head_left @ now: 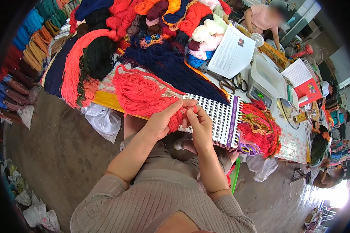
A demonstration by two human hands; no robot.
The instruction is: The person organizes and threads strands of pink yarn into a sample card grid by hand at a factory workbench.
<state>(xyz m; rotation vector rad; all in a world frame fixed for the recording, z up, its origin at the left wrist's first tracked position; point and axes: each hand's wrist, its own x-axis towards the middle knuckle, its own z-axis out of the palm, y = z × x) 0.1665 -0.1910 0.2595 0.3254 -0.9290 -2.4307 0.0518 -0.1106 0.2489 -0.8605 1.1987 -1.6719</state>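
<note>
A hank of coral-red yarn (138, 93) lies across the table edge, its near end gathered in my hands. My left hand (165, 118) is wrapped round the bunched end. Close against it, my right hand (200, 122) pinches at the yarn with thumb and fingers; the exact strand is too small to make out. Just beyond my hands lies a white perforated card (221, 116) with a purple printed strip (232, 120). Multicoloured yarn strands (258, 130) hang from the holes along its right edge. Dark navy yarn (171, 66) is spread behind the coral hank.
Yarn heaps (194, 19) cover the table's back. Scissors (240, 83), a printed sheet (232, 50) and a digital scale (260, 95) with a clear tray (270, 75) are to the right. Another person (262, 19) sits across the table. A plastic bag (103, 120) hangs at the front edge.
</note>
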